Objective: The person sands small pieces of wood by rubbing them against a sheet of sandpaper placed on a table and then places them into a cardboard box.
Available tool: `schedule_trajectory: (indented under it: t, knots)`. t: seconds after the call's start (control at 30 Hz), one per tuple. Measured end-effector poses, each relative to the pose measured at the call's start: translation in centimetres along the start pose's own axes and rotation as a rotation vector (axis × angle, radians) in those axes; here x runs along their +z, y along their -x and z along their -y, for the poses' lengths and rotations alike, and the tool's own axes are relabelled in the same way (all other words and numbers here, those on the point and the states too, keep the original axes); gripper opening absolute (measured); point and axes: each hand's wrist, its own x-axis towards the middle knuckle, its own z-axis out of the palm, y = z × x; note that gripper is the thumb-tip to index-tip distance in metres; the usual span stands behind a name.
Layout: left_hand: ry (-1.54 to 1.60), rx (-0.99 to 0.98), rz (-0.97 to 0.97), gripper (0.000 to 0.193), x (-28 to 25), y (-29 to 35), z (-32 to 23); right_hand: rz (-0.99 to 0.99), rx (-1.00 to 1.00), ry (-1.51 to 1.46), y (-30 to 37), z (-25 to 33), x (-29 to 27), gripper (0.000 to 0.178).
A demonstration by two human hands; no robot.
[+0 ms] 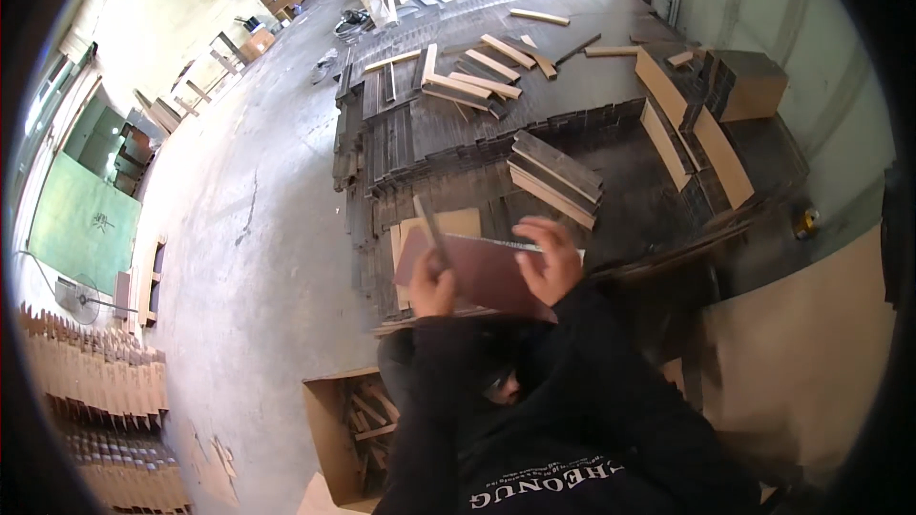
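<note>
left hand clamps a slim, straight strip; right hand, fingers apart, overlaps a flat reddish-brown board.

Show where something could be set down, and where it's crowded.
Widest is the grey floor between the green panel and the dark stacks. A smaller patch lies on the stacks, between the strip bundle and the tan bundles. Crowded: the loose strips farther back, the scrap box, and the reddish board by the left hand and right hand.
</note>
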Motion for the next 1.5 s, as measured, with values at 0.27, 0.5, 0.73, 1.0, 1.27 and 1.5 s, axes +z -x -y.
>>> schedule_trajectory:
  t: [0.27,0.5,0.73,1.0,1.27,1.5]
  knots:
    - [-1.114,0.101,0.163,0.045,-3.0,1.4,1.1,0.483,0.236,-0.016,-0.9,-1.2,9.2,0.019]
    - [-1.330,0.359,0.232,0.047,-2.2,2.1,0.5,0.406,0.139,0.030,0.2,-2.3,9.9,0.019]
    - [-1.103,0.682,-0.071,0.052,-0.8,-3.0,1.8,0.408,0.135,0.019,0.1,-2.5,9.7,0.018]
    - [-1.308,0.272,0.094,0.047,-1.9,-3.6,2.7,0.318,0.154,0.052,-0.1,-2.0,10.1,0.016]
    - [-1.232,0.161,0.246,0.047,-2.2,-2.8,0.2,0.333,0.129,0.056,-0.2,-2.4,10.0,0.017]
    - [-1.079,0.196,0.062,0.031,-2.3,-1.2,0.9,0.495,0.174,-0.089,-0.5,-2.2,8.6,0.018]
